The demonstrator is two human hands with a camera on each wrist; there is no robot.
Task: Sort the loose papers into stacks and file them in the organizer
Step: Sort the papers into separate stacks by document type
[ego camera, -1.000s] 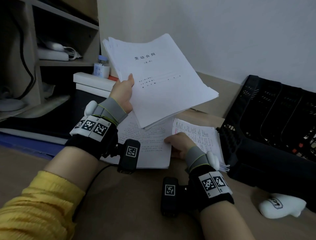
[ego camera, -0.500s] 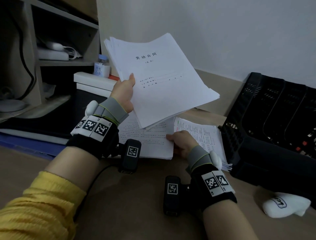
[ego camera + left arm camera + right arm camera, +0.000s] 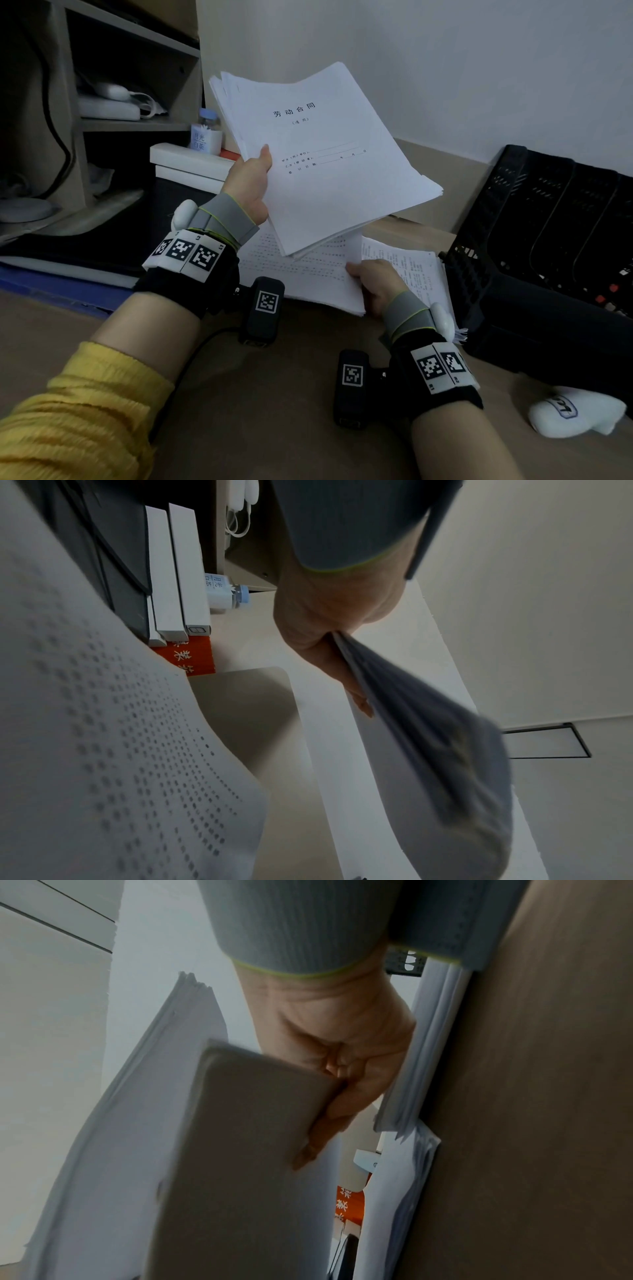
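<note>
Lifted second sheaf [image 3: 308, 274] slightly off surface [image 3: 274, 394] mid-frame; right hand [image 3: 373, 284] pinched it, left hand [image 3: 248, 186] gripped contract stack [image 3: 325, 154].

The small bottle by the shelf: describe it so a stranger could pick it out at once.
Start at the open shelf unit at the left of the head view. At its right foot lie stacked white boxes, and the small bottle stands on top of them, just left of the raised paper stack. Its pale blue cap and white printed label set it apart.
</note>
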